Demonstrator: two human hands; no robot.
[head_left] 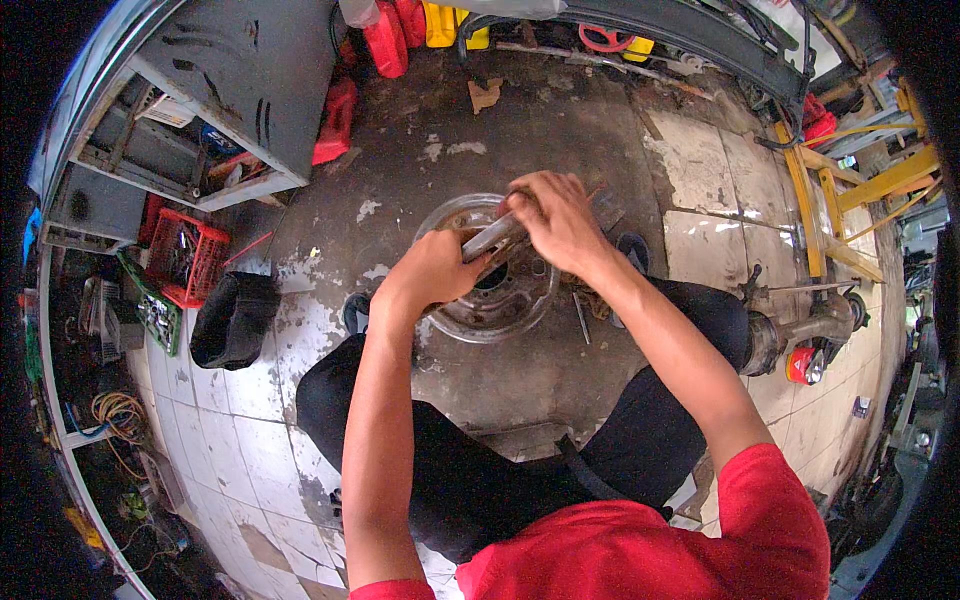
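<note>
A bare steel wheel rim (455, 218) lies flat on the stained floor between my knees. My left hand (432, 268) is closed around a grey metal bar (490, 238) that crosses the rim's centre. My right hand (553, 220) grips the upper end of the same bar, over the rim's far edge. The hub hole (492, 277) shows dark below my hands. The bar's far tip is hidden under my right hand.
A black bag (232, 320) and a red crate (187, 258) sit to the left by grey metal shelving (215, 90). Red and yellow cans (400, 35) stand at the back. A yellow frame (850, 200) and an exhaust pipe (805, 330) lie at right. Small tools (583, 315) rest beside the rim.
</note>
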